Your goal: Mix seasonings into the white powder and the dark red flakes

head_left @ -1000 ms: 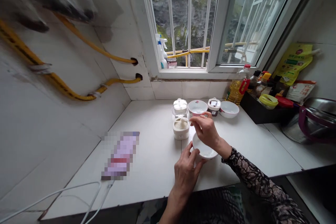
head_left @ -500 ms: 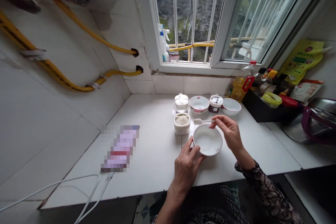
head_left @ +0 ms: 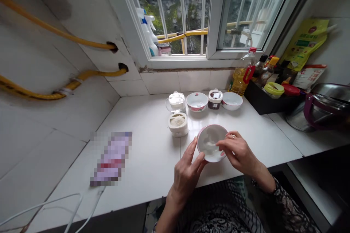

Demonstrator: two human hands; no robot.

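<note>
My left hand [head_left: 188, 170] grips the left and near rim of a white bowl [head_left: 203, 134], which tilts a little toward me above the counter. Pinched in my right hand [head_left: 238, 152] is a small white spoon [head_left: 212, 145], its head down inside the bowl. Left of the bowl stands an open white jar [head_left: 178, 123] of pale powder. Behind it sits another white jar [head_left: 176, 100] with its clear lid raised. Two more bowls [head_left: 197, 102] [head_left: 232, 101] and a jar with dark contents [head_left: 214, 99] line the back.
A blurred phone [head_left: 112, 158] with a white cable lies at the left of the counter [head_left: 147, 160]. At the back right are an oil bottle [head_left: 242, 74], a black box [head_left: 258, 98] of condiments and a steel pot [head_left: 300, 114]. A window is behind.
My right hand has lowered the spoon from above the bowl's far rim into the bowl. The bowl is now tilted more toward me. The camera view has shifted.
</note>
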